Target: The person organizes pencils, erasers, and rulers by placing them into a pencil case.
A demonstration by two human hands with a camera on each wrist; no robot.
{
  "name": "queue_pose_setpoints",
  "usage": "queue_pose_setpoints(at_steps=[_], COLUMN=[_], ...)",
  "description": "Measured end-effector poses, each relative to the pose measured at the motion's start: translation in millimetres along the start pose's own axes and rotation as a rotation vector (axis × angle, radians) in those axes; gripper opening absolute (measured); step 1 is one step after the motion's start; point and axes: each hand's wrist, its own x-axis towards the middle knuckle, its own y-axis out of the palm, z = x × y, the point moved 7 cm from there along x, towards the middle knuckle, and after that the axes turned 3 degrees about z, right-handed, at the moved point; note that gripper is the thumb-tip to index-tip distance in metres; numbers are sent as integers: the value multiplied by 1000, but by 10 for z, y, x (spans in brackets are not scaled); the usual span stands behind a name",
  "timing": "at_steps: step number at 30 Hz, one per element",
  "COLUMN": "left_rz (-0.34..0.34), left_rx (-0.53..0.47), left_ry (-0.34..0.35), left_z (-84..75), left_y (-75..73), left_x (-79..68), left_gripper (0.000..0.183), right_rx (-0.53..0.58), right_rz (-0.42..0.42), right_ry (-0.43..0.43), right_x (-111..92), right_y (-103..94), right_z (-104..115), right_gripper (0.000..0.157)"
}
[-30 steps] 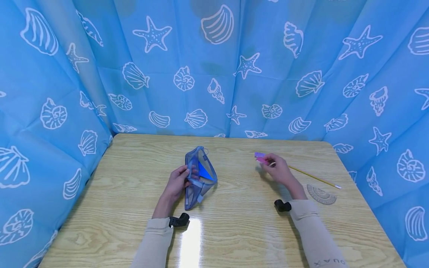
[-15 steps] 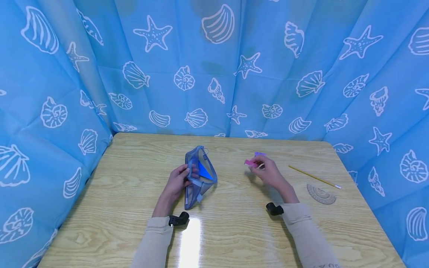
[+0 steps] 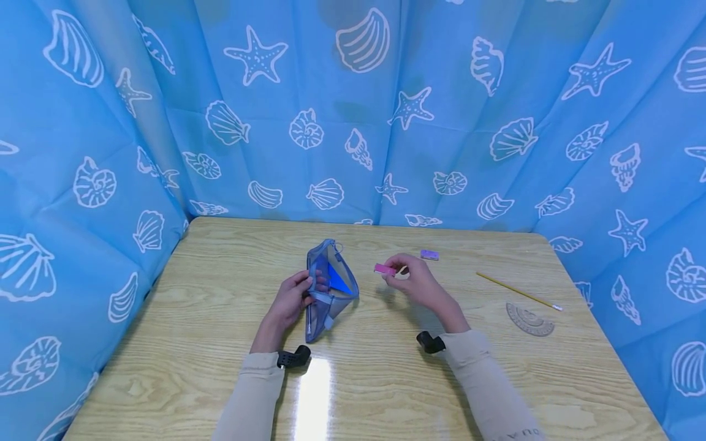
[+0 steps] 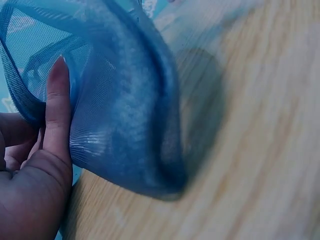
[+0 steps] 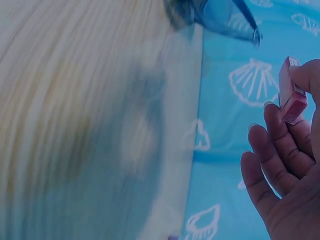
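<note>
My left hand (image 3: 288, 301) grips the near side of a blue mesh zip pouch (image 3: 317, 320), whose mouth gapes toward the right. Through the mesh some of the fingers show, and a bright blue flat thing (image 3: 337, 280) lies inside. In the left wrist view the thumb (image 4: 58, 110) presses against the mesh (image 4: 120, 125). My right hand (image 3: 421, 286) pinches a small pink eraser (image 3: 384, 269) above the table, to the right of the pouch and apart from it. The right wrist view shows that eraser (image 5: 291, 92) between thumb and index finger, the other fingers loosely bent.
A small purple block (image 3: 429, 255) lies behind my right hand. Farther right are a yellow pencil (image 3: 518, 291) and a clear protractor (image 3: 529, 320) on the wooden table (image 3: 182, 318). A blue shell-patterned curtain (image 3: 353, 110) encloses the back and sides.
My right hand has moved left with the pink eraser, away from the purple block and toward the pouch. The left hand still holds the pouch in the same place.
</note>
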Motion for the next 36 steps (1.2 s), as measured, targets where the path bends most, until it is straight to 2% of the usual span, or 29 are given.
queue_pose_setpoints(at_steps=[8,15,19,24,36], left_rz=[-7,-44,-58,-73,-74], left_rx=[-32,-61,-44,-17,39], left_ry=[-3,-4,-3,-4,-17], left_z=[18,25,35,31,-15], left_y=[-14,-25,-22,-3,18], left_x=[6,-12,-24,-19,-6], left_gripper=[35,34,34,34,34], right_rx=[-9,-22,-31,-60,-205], right_rz=[70,106,119,122,119], right_ry=[-44,-85,-105,-102,-50], right_x=[146,243,271,292,380], right_y=[214,407,475,497,572], right_z=[246,344,396,482,630], right_gripper=[14,13,14,16,15])
